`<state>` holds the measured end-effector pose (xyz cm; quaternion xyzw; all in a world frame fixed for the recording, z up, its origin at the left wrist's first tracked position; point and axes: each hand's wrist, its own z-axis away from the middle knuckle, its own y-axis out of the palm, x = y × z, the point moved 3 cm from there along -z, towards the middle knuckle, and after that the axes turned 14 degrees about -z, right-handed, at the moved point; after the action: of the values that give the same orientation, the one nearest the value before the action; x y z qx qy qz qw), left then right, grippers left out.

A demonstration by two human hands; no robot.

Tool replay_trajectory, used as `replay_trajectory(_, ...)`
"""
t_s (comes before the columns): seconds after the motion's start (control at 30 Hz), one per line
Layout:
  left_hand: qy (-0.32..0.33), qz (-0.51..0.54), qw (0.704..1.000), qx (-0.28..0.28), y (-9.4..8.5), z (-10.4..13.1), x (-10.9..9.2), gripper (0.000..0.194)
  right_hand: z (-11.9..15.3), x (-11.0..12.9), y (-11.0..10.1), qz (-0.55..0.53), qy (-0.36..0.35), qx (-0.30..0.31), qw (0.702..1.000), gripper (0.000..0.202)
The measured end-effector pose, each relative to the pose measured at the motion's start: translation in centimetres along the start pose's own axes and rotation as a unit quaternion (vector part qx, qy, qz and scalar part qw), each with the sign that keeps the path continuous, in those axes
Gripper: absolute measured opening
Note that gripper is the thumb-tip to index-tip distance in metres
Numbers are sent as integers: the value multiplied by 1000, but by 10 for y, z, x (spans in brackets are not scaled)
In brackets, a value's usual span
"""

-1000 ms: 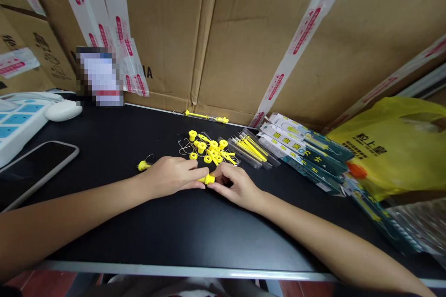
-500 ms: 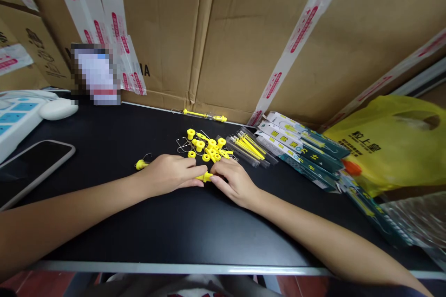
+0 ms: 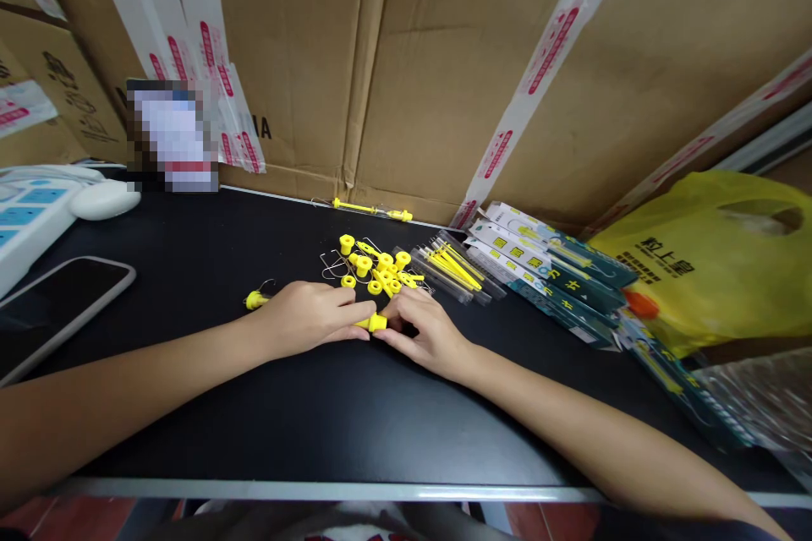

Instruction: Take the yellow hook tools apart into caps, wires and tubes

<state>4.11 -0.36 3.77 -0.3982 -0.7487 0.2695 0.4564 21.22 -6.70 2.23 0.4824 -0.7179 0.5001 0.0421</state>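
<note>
My left hand (image 3: 308, 314) is closed around a spring scale (image 3: 255, 300), whose yellow end with a wire hook sticks out at the left. At the other end, the yellow cap (image 3: 377, 322) shows between my two hands. The fingers and thumb of my right hand (image 3: 428, 328) are closed on that cap. My left hand covers the middle of the scale. Just behind my hands lies a pile of yellow caps (image 3: 363, 265) with wire hooks (image 3: 331, 267) and springs. Clear tubes with yellow rods (image 3: 452, 264) lie to the right of the pile.
Another spring scale (image 3: 373, 209) lies along the table's back edge, before a large cardboard box (image 3: 406, 84). Printed boxes (image 3: 551, 270) and a yellow bag (image 3: 710, 262) are at the right. A phone (image 3: 63, 304) and a power strip (image 3: 31, 215) lie at the left.
The fingers of my right hand have shifted slightly on the yellow cap, and more of the cap shows. My left hand holds the spring scale in nearly the same place.
</note>
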Motion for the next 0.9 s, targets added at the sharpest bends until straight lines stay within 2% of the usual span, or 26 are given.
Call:
replay_trajectory(0.17, -5, 16, 1000, -5, 0, 0, 0, 33, 0, 3, 0, 23, -11, 4, 1000, 3)
replay_trajectory(0.37, -6, 9, 1000, -16, 1, 1, -1, 32, -2, 5, -2, 25, 59, 5, 998, 20)
replay_trajectory(0.47, -2, -2, 1000, -14, 0, 0, -1, 32, -4, 6, -1, 46, 59, 42, 996, 22)
replay_trajectory(0.57, -3, 0, 1000, -14, 0, 0, -1, 32, -4, 5, -1, 61, 49, 50, 996, 26)
replay_trajectory(0.9, -13, 20, 1000, 14, 0, -1, 1, 35, 0, 3, 0, 20, 23, 10, 1000, 9)
